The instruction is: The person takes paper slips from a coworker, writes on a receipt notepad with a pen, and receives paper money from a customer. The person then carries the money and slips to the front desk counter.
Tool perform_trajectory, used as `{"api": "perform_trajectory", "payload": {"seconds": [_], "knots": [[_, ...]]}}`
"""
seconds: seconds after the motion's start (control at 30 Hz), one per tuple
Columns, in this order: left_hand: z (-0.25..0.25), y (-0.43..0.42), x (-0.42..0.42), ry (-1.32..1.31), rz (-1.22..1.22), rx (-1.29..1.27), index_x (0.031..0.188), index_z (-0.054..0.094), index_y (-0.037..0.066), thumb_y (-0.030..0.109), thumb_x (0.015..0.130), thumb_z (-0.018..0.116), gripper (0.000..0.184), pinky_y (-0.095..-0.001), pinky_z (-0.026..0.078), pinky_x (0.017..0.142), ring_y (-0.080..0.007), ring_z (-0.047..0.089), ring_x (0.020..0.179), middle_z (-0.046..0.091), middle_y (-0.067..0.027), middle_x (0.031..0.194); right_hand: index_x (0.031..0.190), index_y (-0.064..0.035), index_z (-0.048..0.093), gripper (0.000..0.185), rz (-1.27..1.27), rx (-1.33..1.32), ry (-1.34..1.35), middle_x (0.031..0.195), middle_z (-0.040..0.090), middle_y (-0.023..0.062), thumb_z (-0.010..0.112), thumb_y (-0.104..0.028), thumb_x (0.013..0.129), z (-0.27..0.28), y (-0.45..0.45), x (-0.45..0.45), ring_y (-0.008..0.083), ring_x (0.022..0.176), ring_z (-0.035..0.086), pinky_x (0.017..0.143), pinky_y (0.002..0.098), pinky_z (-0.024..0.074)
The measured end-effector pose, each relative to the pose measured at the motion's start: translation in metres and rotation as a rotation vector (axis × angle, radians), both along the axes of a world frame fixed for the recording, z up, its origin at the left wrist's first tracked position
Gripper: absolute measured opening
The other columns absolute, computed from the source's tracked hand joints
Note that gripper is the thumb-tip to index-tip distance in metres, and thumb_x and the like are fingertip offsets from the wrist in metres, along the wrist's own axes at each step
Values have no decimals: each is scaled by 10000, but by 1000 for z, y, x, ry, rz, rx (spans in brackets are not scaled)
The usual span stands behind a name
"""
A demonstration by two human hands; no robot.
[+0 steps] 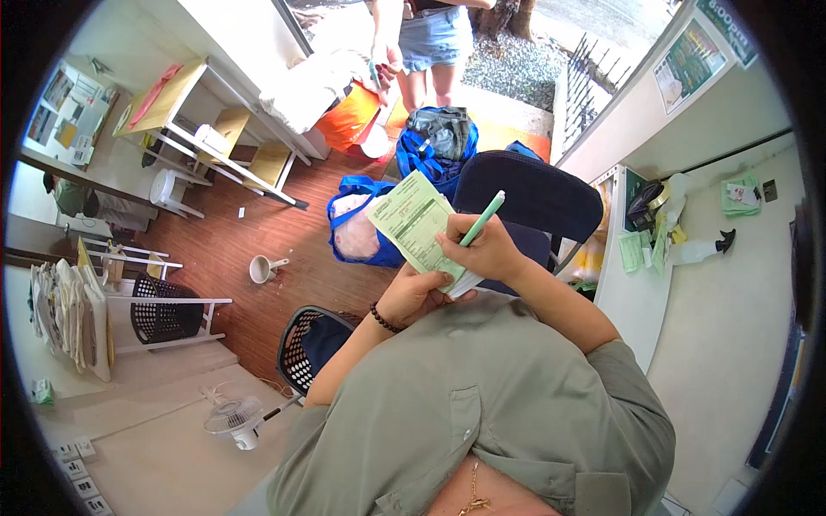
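Wears a grey-green shirt (pixel 482 387) and, on the left wrist, a dark beaded bracelet (pixel 386 319). Holds a pad of green printed forms (pixel 411 222) by its lower edge in the left hand (pixel 417 297), with the thumb on top, out in front of the chest. Grips a pale green pen (pixel 484 217) in the right hand (pixel 483 248), with the fingers closed round it and slanting it over the pad's right side; cannot tell whether the tip touches the paper. Near the left arm, shows a black perforated basket (pixel 297 348) with dark cloth inside, and a small white fan (pixel 234 417). Past the hands, has a dark blue chair (pixel 529 196) and two blue bags (pixel 389 248), one with a pinkish bundle in it. To the left, on the wooden floor (pixel 219 288), shows a white dipper (pixel 261 269). Farthest off, at the doorway, shows a person (pixel 434 43) in denim shorts, with one hand near an orange bag (pixel 348 119)
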State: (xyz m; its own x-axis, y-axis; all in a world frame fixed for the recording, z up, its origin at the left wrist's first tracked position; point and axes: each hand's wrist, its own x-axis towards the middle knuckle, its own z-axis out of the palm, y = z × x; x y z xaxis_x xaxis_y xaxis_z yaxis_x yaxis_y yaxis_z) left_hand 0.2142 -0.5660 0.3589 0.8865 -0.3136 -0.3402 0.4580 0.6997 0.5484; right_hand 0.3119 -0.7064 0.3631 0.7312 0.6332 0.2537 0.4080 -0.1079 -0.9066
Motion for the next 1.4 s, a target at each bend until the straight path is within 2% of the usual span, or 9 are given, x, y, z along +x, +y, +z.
{"api": "perform_trajectory", "payload": {"seconds": [0.27, 0.37, 0.47, 1.4], "knots": [[-2, 1, 0, 4, -4, 11, 1315, 335, 54, -77, 833, 456, 514, -501, 513, 887, -293, 544, 1100, 474, -132, 1240, 644, -25, 464, 239, -5, 27, 18, 556, 501, 90, 644, -91, 786, -1, 1, 0, 179, 468, 461, 480, 305, 418], [-2, 1, 0, -4, -5, 17, 1312, 339, 51, -78, 831, 456, 511, -500, 516, 885, -293, 544, 1100, 477, -135, 1236, 618, -31, 426, 283, 20, 30, 64, 572, 422, -8, 632, -42, 812, -2, 1, -2, 63, 542, 362, 485, 255, 323], [-2, 1, 0, -7, -3, 21, 1311, 341, 51, -77, 829, 457, 513, -503, 515, 886, -295, 541, 1105, 476, -136, 1237, 644, -26, 466, 224, -7, 57, 10, 539, 462, 72, 633, -66, 789, -3, 1, 0, 146, 469, 421, 469, 298, 391], [-2, 2, -2, -5, -8, -14, 1323, 331, 56, -99, 818, 447, 541, -528, 498, 894, -306, 526, 1126, 467, -137, 1251, 651, -18, 449, 238, -20, 33, 65, 547, 450, 62, 633, -71, 793, -5, 0, -1, 127, 496, 392, 482, 287, 379]]}}
